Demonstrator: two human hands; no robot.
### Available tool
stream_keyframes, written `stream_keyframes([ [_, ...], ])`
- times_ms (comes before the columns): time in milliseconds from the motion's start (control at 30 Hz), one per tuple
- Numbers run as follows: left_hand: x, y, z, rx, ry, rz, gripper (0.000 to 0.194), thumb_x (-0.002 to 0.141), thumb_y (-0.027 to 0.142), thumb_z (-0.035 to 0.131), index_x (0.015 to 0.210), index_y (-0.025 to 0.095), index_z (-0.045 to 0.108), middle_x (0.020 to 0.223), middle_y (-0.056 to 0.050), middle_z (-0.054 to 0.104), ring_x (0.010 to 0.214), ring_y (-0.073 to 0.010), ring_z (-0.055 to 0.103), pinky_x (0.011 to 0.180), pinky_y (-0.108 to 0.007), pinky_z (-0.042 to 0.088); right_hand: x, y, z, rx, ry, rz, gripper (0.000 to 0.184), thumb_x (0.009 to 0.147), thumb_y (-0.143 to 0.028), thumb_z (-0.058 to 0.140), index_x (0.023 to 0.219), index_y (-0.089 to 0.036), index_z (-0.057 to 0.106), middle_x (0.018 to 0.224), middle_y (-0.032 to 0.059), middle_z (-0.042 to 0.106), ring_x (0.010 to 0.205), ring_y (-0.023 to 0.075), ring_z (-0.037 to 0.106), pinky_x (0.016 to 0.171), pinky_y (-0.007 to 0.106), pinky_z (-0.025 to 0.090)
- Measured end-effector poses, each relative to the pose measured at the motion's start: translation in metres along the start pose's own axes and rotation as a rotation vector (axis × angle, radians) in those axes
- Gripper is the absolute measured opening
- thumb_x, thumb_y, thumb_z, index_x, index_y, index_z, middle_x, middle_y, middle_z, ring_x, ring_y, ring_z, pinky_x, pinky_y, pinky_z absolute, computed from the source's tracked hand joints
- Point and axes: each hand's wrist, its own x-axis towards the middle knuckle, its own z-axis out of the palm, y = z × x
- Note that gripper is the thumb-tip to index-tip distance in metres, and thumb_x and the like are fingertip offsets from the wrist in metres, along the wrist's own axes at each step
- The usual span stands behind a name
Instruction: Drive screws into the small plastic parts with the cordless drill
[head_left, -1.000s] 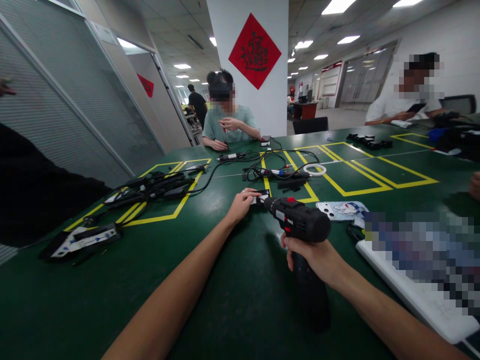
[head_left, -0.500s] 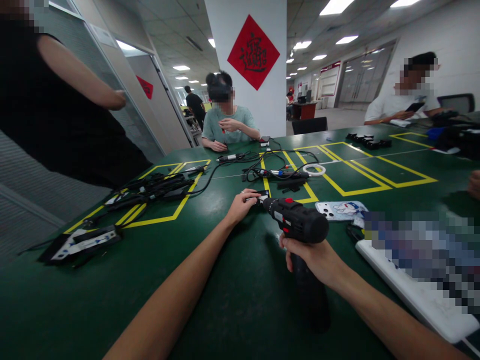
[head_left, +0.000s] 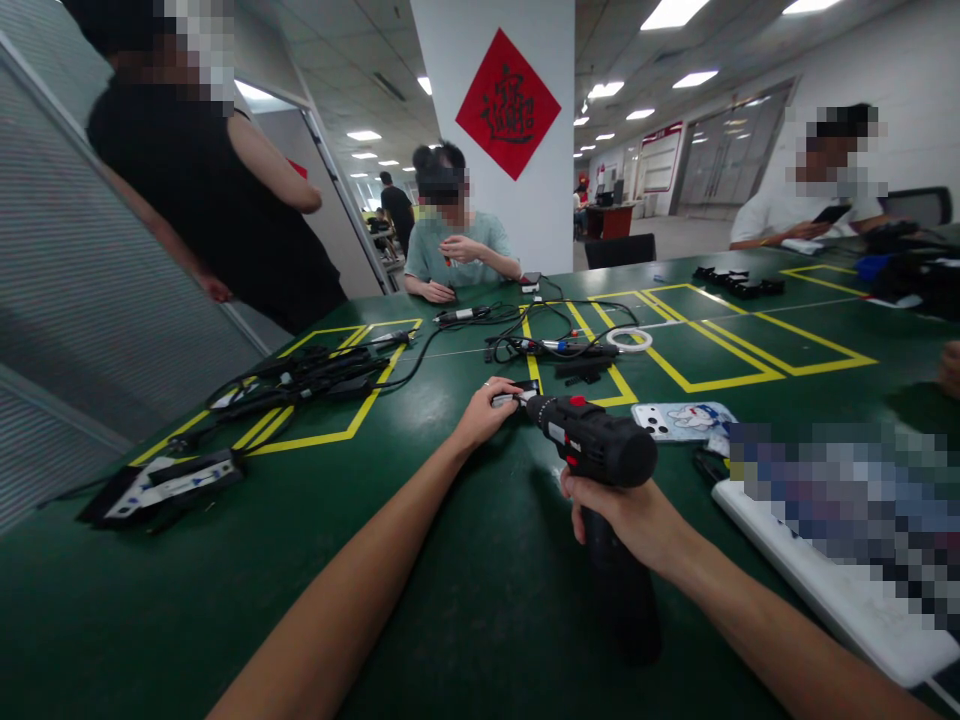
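Observation:
My right hand [head_left: 611, 505] is wrapped round the handle of a black cordless drill [head_left: 596, 438] with red buttons. The drill points forward and to the left. Its chuck reaches a small black-and-white part [head_left: 531, 386] on the green table [head_left: 480, 580]; the drill hides the exact contact. My left hand [head_left: 486, 408] is closed at the near left side of that part, fingers pressed on it. The fingertips partly cover the part, so its kind does not show.
Black cables [head_left: 300, 385] lie tangled at the left, near a black-and-white assembly [head_left: 169, 485]. Beyond my hands are more cables with a white ring [head_left: 628, 341]. A phone [head_left: 682, 421] and a white power strip [head_left: 825, 580] lie right. Co-workers sit across the table.
The person in black at the left has moved farther along the table, away from me. My hands and the drill stay nearly still.

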Motion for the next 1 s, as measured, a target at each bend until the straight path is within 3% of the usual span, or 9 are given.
stream_keyframes([
  [1000, 0.0009, -0.0036, 0.0, 0.017, -0.001, 0.021, 0.023, 0.073, 0.021, 0.054, 0.093, 0.018, 0.065, 0.109, -0.007, 0.057, 0.106, -0.0196, 0.053, 0.097, -0.035, 0.039, 0.0009, 0.0001, -0.0028, 0.045, -0.012, -0.002, 0.01, 0.076, -0.026, 0.052, 0.077, -0.016, 0.055, 0.053, -0.0027, 0.055, 0.048, 0.0123, 0.054, 0.053, 0.025, 0.04],
])
